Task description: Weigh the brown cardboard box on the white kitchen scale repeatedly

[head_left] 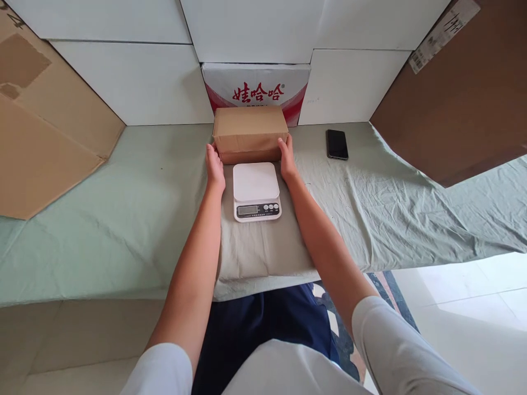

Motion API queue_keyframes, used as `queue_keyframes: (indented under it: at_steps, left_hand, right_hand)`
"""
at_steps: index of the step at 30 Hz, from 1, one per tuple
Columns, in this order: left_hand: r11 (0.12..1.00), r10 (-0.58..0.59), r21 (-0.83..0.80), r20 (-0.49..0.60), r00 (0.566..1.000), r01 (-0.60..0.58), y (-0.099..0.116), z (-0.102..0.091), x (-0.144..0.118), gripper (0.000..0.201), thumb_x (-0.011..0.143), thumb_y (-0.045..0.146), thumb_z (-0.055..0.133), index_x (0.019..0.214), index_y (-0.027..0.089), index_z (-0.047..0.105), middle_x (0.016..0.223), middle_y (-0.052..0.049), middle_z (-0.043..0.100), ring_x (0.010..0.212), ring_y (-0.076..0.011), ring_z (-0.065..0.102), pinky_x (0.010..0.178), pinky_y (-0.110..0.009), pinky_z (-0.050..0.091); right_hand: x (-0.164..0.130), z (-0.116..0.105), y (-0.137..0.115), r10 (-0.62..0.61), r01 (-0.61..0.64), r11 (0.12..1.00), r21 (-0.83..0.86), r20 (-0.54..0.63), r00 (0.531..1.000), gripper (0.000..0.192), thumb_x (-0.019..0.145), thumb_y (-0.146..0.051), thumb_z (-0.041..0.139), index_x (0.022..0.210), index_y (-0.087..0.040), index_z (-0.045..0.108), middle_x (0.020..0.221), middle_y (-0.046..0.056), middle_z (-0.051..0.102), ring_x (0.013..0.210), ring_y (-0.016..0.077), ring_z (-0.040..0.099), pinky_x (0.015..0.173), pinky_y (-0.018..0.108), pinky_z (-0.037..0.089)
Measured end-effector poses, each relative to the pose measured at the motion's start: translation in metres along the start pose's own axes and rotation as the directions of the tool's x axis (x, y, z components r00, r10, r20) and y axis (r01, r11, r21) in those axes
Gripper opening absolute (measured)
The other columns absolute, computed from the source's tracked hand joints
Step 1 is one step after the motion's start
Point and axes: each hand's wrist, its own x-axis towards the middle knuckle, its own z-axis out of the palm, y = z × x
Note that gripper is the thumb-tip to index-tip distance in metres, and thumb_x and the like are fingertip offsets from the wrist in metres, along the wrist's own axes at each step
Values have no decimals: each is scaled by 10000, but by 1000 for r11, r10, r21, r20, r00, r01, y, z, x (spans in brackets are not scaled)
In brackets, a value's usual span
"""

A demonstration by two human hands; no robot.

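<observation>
A brown cardboard box [250, 131] rests on the green cloth just behind a white digital kitchen scale [256, 191]. My left hand [214, 165] presses against the box's left side and my right hand [286, 159] against its right side, so both hands grip it between them. The scale sits between my forearms, its display and buttons facing me, with nothing on its platform. The box appears to stand on the table surface, not lifted.
A black phone [336, 144] lies to the right. A red-and-white printed carton [255, 88] stands behind the box against white panels. Large cardboard sheets lean at far left [45, 131] and far right [457, 99]. The cloth-covered table edge [123, 291] runs near me.
</observation>
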Motion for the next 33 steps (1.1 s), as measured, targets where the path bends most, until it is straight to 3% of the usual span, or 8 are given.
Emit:
queue_keyframes:
  at_steps: [5,14,20,23,26,30,33]
  left_hand:
    - [999,-30,-13,-32,999,30,0,2,0,825,864,881,358,1324,254,634,1541,-116,597,1526,-235,475,1270,-386,361]
    - [997,-77,-15,-85,993,76,7,8,-2,705,997,704,286,1419,221,578,1615,-100,532,1562,-206,420,1317,-397,286]
    - [997,-49,48,-158,986,58,22,-38,7,888,909,841,235,1559,271,436,1774,-34,226,1667,-225,55,1373,-450,82]
    - [997,-2,75,-85,996,9,26,-65,13,983,817,945,142,1552,372,454,1766,63,223,1652,-233,-68,1382,-487,-6]
    - [987,36,159,20,999,-38,28,-76,15,1027,761,973,31,1521,451,485,1746,130,246,1636,-219,-95,1387,-478,21]
    - [985,-33,172,0,999,33,34,-60,8,1063,834,854,-139,1632,325,323,1766,51,219,1653,-253,39,1355,-530,111]
    - [982,-131,133,-40,991,136,37,-37,-1,972,887,837,-36,1671,314,201,1775,4,196,1650,-222,150,1360,-462,150]
  right_hand:
    - [3,-3,3,20,-20,999,30,-5,1000,634,818,-701,549,1326,-325,493,1522,0,559,1489,244,462,1351,503,294]
    - [7,-5,7,55,-55,998,-2,-32,998,702,778,-694,567,1364,-317,488,1531,26,558,1488,258,469,1343,538,287]
    - [27,-42,9,106,-97,994,59,-178,978,898,777,-778,457,1549,-343,316,1687,43,359,1650,273,258,1327,632,186]
    - [32,-65,5,143,-121,988,100,-254,957,854,796,-720,444,1559,-359,307,1669,37,383,1636,279,308,1318,626,203]
    - [28,-77,-3,207,-158,973,170,-327,922,791,811,-617,461,1550,-369,331,1673,12,396,1621,266,347,1332,581,217]
    - [19,-73,-11,254,-196,958,209,-305,918,755,825,-626,486,1526,-364,389,1693,-3,391,1616,270,357,1345,560,219]
    - [14,-57,-10,314,-268,937,224,-209,926,736,845,-665,497,1499,-334,422,1685,1,422,1578,239,421,1356,526,222]
